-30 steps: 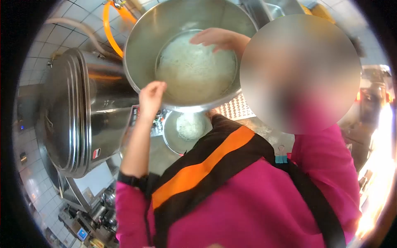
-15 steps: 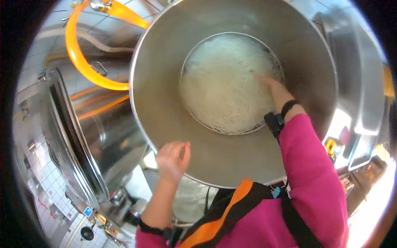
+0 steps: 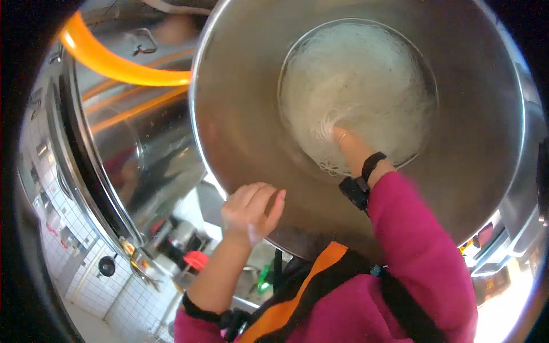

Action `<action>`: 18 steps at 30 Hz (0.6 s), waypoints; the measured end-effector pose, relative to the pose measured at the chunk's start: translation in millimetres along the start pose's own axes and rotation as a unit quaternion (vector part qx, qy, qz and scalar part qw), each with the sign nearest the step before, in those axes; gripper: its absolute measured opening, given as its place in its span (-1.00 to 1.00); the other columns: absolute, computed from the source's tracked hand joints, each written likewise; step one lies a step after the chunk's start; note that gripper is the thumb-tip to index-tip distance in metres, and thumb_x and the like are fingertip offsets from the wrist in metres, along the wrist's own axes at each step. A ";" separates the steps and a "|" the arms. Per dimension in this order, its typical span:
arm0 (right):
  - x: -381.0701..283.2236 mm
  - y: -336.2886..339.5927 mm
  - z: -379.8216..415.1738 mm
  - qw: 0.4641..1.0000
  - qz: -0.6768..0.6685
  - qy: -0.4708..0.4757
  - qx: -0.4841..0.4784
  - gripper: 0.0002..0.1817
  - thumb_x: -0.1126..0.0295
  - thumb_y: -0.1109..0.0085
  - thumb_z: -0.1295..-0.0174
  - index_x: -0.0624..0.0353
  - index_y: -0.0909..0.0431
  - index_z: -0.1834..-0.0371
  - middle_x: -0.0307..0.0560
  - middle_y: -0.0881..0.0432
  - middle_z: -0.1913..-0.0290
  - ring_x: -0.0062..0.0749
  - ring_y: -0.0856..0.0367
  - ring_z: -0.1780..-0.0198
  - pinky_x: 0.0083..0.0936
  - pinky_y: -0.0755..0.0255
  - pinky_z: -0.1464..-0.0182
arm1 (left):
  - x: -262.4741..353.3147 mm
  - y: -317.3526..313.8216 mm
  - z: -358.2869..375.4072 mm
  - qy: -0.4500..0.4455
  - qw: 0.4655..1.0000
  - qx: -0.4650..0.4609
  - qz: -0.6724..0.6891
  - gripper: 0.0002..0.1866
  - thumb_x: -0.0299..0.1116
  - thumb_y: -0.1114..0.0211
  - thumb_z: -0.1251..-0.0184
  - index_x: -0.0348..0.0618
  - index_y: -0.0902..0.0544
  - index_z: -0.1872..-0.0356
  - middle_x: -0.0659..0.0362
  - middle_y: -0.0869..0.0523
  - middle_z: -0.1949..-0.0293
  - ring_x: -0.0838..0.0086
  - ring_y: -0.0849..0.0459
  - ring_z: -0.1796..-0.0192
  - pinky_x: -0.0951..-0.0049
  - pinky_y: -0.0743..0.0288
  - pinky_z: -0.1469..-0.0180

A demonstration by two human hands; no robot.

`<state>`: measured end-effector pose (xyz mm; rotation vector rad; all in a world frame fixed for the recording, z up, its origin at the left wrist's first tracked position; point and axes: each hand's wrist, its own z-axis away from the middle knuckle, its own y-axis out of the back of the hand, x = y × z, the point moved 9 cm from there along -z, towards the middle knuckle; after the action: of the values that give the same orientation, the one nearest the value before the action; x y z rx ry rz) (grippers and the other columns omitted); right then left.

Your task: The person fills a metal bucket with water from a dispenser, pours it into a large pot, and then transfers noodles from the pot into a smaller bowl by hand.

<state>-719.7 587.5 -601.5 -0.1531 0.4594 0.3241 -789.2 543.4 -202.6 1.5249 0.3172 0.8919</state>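
Note:
Deep inside a large steel pot (image 3: 240, 131) sits a round mass of thin white noodles (image 3: 366, 74) in cloudy water, ringed by a thin metal rim. My right hand (image 3: 347, 139) reaches down into them near their lower edge. Strands bunch and fan out from its fingers, which are closed around them and partly hidden. My left hand (image 3: 251, 210) is at the pot's near-left rim, its fingers loosely bent and its thumb apart, with nothing in it.
An orange hose (image 3: 120, 70) runs to the pot's left rim. A shiny steel vessel (image 3: 154, 131) stands to the left, close by. Below my left arm are a red item (image 3: 196, 260) and a green item (image 3: 265, 280) on the floor side. White tiles (image 3: 123, 308) show at lower left.
My right hand has moved from the right side of the noodles to their near edge and gathered strands. My left hand stays by the rim. The view has shifted, moving the pot up and right.

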 end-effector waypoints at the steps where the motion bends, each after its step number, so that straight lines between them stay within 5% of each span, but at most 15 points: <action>1: 0.9 -13.2 6.0 1.000 -0.019 0.003 -0.016 -0.68 0.21 0.04 -0.06 0.19 -0.43 0.19 -0.10 -0.45 0.28 -0.42 -0.42 0.26 -0.47 -0.31 0.35 | 0.0 -1.1 0.3 -0.004 1.000 0.001 -0.017 -0.87 -0.38 -0.29 0.19 -0.12 -0.50 0.65 0.20 -0.56 0.58 0.40 -0.53 0.55 0.50 -0.41 0.53; 10: -5.8 4.8 99.3 0.961 -0.253 0.045 -0.103 -0.72 0.24 0.04 -0.06 0.18 -0.44 0.24 -0.13 -0.47 0.38 -0.46 -0.46 0.36 -0.53 -0.34 0.47 | 4.3 3.8 2.0 -0.001 0.999 0.051 -0.009 -0.86 -0.34 -0.25 0.14 -0.16 -0.52 0.66 0.13 -0.55 0.60 0.30 -0.52 0.58 0.42 -0.39 0.54; 16: -46.5 51.2 201.9 0.933 -0.320 0.120 -0.112 -0.75 0.26 0.04 -0.07 0.18 -0.45 0.27 -0.16 -0.49 0.45 -0.49 -0.49 0.43 -0.57 -0.36 0.54 | -1.8 -12.4 -1.9 0.016 0.998 -0.018 -0.062 -0.74 -0.17 -0.10 -0.04 -0.15 -0.51 0.61 0.15 -0.55 0.60 0.25 -0.53 0.53 0.31 -0.39 0.46; 18: -67.7 58.5 246.3 0.928 -0.321 0.153 -0.111 -0.75 0.27 0.04 -0.07 0.18 -0.45 0.28 -0.16 -0.50 0.47 -0.49 -0.49 0.45 -0.58 -0.37 0.57 | -7.8 -16.9 -7.1 0.066 0.995 -0.078 -0.023 -0.69 -0.09 -0.04 -0.09 -0.14 -0.55 0.46 0.06 -0.57 0.47 0.20 -0.54 0.35 0.31 -0.39 0.30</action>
<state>-696.0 677.5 -356.5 -0.5668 0.6529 -0.3018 -794.2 546.4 -221.7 1.3134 0.3685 0.9613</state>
